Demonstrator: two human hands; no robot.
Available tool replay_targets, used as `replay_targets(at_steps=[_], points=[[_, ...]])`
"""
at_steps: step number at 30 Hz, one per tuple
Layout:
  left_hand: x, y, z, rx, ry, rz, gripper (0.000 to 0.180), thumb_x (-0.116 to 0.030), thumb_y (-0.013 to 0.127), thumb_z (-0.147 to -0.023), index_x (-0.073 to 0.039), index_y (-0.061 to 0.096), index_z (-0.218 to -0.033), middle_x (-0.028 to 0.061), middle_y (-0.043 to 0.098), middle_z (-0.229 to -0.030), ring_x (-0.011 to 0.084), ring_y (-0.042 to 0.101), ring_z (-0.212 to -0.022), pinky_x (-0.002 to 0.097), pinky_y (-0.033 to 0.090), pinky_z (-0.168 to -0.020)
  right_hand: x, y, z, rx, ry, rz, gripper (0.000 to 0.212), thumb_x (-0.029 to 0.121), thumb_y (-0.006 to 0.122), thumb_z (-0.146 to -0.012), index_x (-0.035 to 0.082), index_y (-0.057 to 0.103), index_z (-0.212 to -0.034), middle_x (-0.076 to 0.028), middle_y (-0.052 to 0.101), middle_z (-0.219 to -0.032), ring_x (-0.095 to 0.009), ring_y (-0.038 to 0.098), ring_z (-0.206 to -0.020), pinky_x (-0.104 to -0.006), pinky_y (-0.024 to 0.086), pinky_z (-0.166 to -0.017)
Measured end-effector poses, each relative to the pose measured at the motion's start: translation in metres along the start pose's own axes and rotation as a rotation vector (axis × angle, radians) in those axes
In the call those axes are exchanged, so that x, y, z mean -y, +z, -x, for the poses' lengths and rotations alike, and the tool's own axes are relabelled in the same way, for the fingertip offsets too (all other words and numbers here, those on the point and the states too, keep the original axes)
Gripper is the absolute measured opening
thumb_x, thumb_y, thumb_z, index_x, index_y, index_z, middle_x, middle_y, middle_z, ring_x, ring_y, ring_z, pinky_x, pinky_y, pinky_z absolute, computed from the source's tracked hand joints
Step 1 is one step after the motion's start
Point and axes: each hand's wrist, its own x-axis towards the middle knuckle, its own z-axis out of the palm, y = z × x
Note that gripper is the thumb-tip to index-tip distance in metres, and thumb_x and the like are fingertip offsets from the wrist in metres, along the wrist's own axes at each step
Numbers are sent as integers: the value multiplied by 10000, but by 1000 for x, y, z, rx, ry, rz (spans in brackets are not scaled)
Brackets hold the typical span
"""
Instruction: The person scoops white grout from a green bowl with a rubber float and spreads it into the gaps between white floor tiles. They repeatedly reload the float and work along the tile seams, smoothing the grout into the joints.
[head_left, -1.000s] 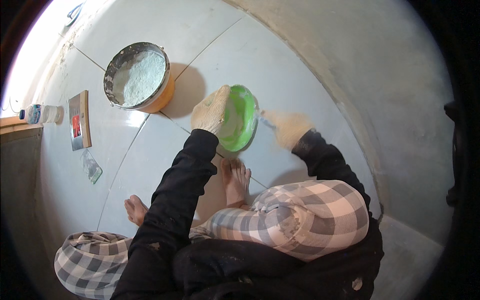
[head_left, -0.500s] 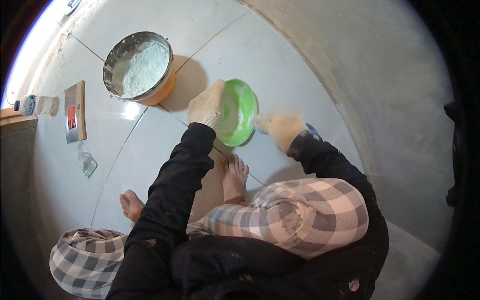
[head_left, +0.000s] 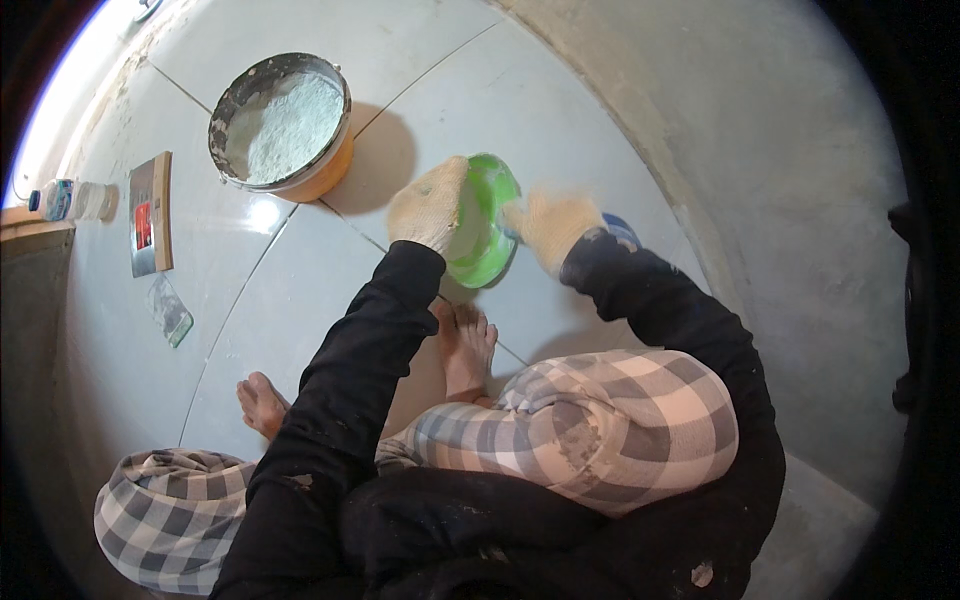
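While the left hand [head_left: 427, 208] holds a bowl [head_left: 484, 226], the right [head_left: 556, 228] hovers near

Green bowl [head_left: 488, 264]: smooth plastic. Left hand [head_left: 425, 208]: gloved, matt knitted cloth. Floor tiles [head_left: 480, 100]: glossy. Powder [head_left: 295, 130]: matt.

pale tiled floor [head_left: 545, 120] | orange bucket [head_left: 326, 174] | clear bottle [head_left: 78, 200] | wood-edged plate [head_left: 149, 215] | green-edged clear sheet [head_left: 172, 312] | bare feet [head_left: 467, 352]
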Motion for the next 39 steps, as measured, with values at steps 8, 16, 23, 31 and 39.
replay_targets(at_steps=[8, 16, 23, 31, 39], points=[[2, -4, 4, 12, -44, 61, 537, -523, 612, -941, -73, 741, -1203, 128, 761, -1082, 230, 704, -1028, 324, 504, -928, -18, -7, -4, 223, -115, -321, 355, 242, 531, -995, 266, 620, -1338, -156, 711, -1139, -363, 693, -1023, -451, 550, -871], [0, 0, 9, -7, -45, 107, 531, -524, 604, -945, -80, 743, -1201, 128, 760, -1099, 245, 703, -1045, 335, 500, -950, 13, -12, -18, 291, -108, 34, 390, 186, 547, -972, 255, 622, -1348, -185, 702, -1137, -345, 701, -1053, -465, 552, -908], [-7, -14, 5, 55, -38, 15, 523, -507, 612, -944, -65, 741, -1192, 138, 764, -1072, 237, 708, -1025, 341, 502, -946, -8, -24, -36, 194, -119, -224, 401, 203, 611, -908, 214, 651, -1307, -134, 733, -1116, -333, 702, -1050, -453, 537, -920], [-16, -8, 23, 47, -67, 141, 481, -474, 602, -956, -66, 745, -1165, 140, 756, -1104, 258, 705, -1033, 352, 510, -919, 17, 8, -50, 344, -193, -100, 308, 140, 642, -817, 50, 741, -1095, -167, 751, -1019, -321, 722, -991, -412, 568, -859], [40, -14, -3, -105, -304, 708, 454, -471, 575, -1002, -47, 703, -1099, 102, 709, -966, 202, 655, -880, 354, 518, -817, -51, 36, -15, 223, -322, -1068, 661, 274, 761, -886, -21, 525, -1427, -148, 658, -1329, -185, 615, -1198, -331, 458, -1070]])
